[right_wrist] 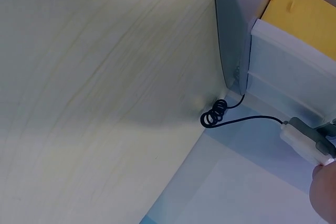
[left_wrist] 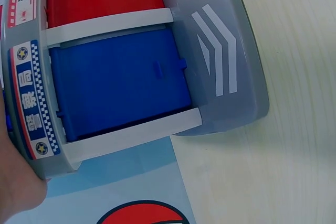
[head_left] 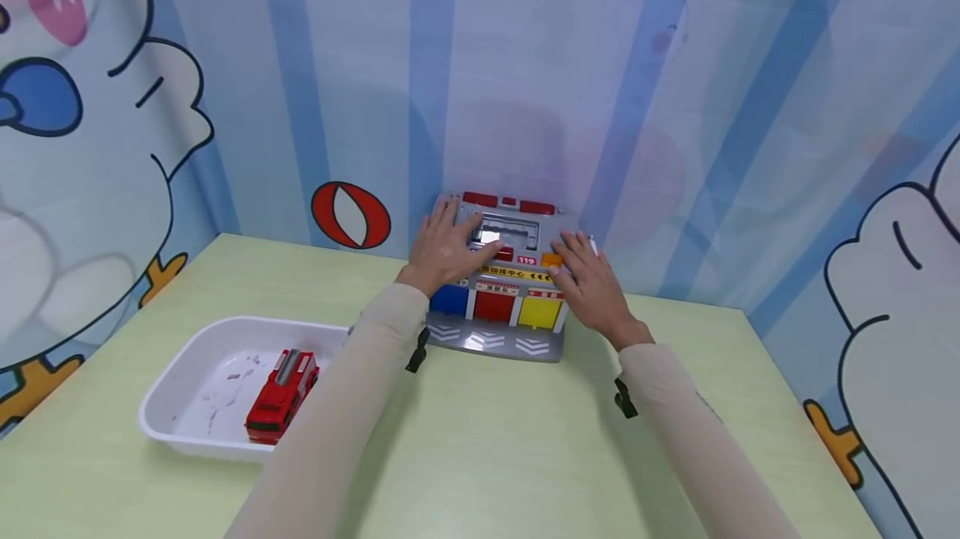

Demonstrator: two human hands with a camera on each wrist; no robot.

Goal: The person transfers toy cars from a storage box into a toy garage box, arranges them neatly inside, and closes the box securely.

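Against the back of the table stands a grey toy rescue station [head_left: 487, 341] with a blue door [left_wrist: 121, 82], a red door [head_left: 493, 306] and a yellow door [right_wrist: 304, 22], all closed. My left hand [head_left: 442, 252] rests on the left of its roof, fingers spread and thumb stretched toward a red button [head_left: 503, 254]. On the right of the roof lies my right hand [head_left: 594, 285], its fingers extended beside an orange button [head_left: 551, 259]. A small white handset [right_wrist: 304, 144] on a coiled black cord [right_wrist: 214, 115] hangs at the station's right side, close to that hand.
To the left, a white plastic tray [head_left: 161, 406] holds a red toy fire truck [head_left: 281, 397], partly behind my left sleeve. The pale table [head_left: 510, 456] ends at a printed blue striped backdrop [head_left: 360, 106] behind the station.
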